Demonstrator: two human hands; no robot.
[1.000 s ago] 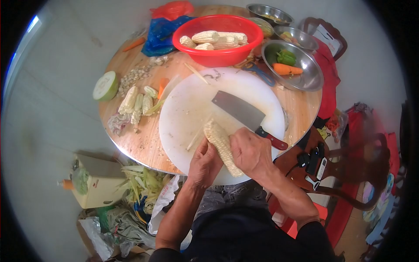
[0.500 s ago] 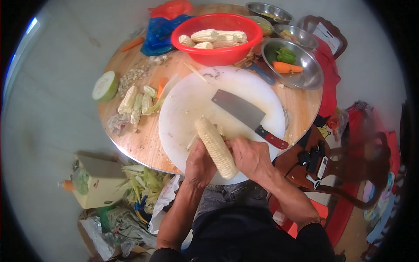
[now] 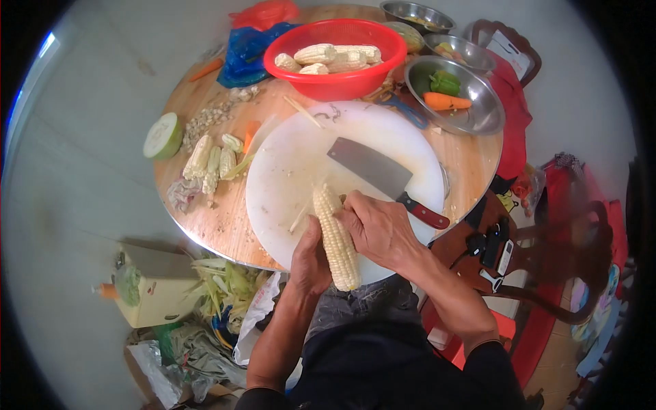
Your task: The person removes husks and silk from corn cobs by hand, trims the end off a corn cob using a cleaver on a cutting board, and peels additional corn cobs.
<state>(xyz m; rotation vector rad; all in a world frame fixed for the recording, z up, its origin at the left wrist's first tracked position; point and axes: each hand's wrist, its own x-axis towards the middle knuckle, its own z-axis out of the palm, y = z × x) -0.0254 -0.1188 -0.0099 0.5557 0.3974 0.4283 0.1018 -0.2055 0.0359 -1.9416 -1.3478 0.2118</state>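
A pale corn cob (image 3: pixel 336 239) is held between my hands over the near edge of the round white cutting board (image 3: pixel 283 171). My left hand (image 3: pixel 311 260) grips its left side, with the thumb along the kernels. From the right, my right hand (image 3: pixel 377 229) is closed with its thumb pressed on the upper part of the cob. A cleaver (image 3: pixel 372 166) with a dark red handle lies flat on the board, beyond my right hand. Thin pale strands lie on the board left of the cob.
A red basin (image 3: pixel 335 83) of cobs stands behind the board. Right of it, a steel bowl (image 3: pixel 488 102) holds a carrot and a green pepper. Small cobs (image 3: pixel 199 157) and a cut gourd (image 3: pixel 162 137) lie left. Husks (image 3: pixel 229 283) are below the table edge.
The cob has turned more upright, its lower end shifting left. My right hand has moved up along it, its thumb now on the kernels. The whole view has shifted slightly.
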